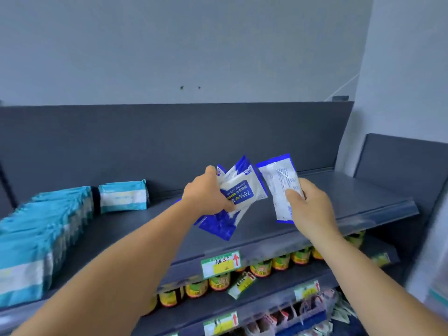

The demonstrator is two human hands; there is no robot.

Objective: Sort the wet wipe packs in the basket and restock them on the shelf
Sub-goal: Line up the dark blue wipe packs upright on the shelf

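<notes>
My left hand [208, 195] grips a fanned bunch of blue-and-white wet wipe packs [240, 190] above the top shelf [169, 234]; the front pack shows "75%" upside down. My right hand [308, 204] holds a single blue-and-white wipe pack [278, 183] upright, its printed back facing me, just right of the bunch. A row of teal-and-white wipe packs [43, 226] stands at the shelf's left, and one more teal pack [123, 196] stands alone near the back panel. The basket is out of sight.
The dark grey shelf has a tall back panel [169, 141] and a front lip with a green price tag [220, 263]. Jars with yellow-green labels [261, 267] fill the shelf below, and sachets [278, 318] sit lower still. A second shelf unit [400, 161] stands to the right.
</notes>
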